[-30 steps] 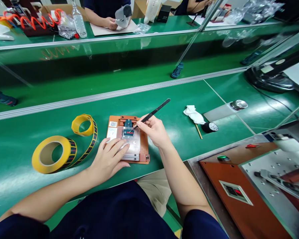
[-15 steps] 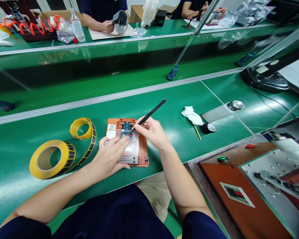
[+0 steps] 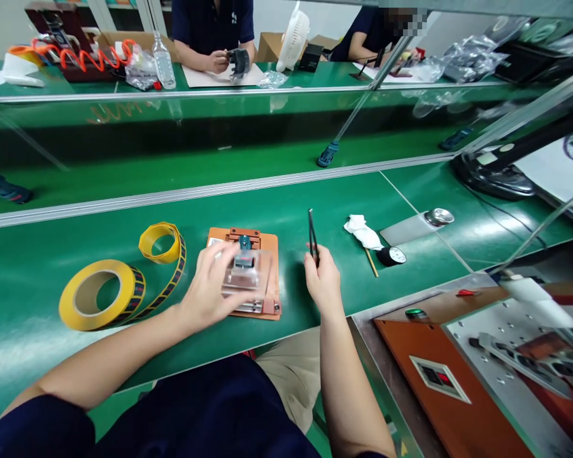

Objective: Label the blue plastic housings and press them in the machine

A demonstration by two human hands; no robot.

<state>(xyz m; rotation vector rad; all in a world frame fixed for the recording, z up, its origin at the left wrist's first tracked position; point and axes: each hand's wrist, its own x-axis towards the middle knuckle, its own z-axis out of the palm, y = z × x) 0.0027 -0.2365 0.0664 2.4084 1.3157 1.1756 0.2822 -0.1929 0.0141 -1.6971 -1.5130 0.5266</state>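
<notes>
An orange-brown fixture [image 3: 273, 273] lies on the green bench near the front edge, with a dark teal part [image 3: 244, 242] near its top. My left hand [image 3: 211, 280] holds a clear plastic plate [image 3: 248, 280] over the fixture, thumb at its lower edge and fingers at its upper left; the plate is blurred. Right of the fixture, my right hand [image 3: 323, 273] grips black tweezers [image 3: 311, 226] with the tips pointing up and away. Left of my left hand stand a large yellow roll of labels [image 3: 88, 299] and a smaller yellow coil [image 3: 158, 245], joined by a strip.
A white cloth [image 3: 363, 232] on a stick, a round black-rimmed object [image 3: 392, 256] and a metal-capped bottle [image 3: 439, 217] lie to the right. An orange machine [image 3: 410, 362] stands front right. Beyond the metal rail [image 3: 195, 191], two people work at another bench.
My right hand has moved right, away from the fixture, and the tweezers have swung upright. My left hand has shifted slightly left, and the clear plate is now lifted and tilted.
</notes>
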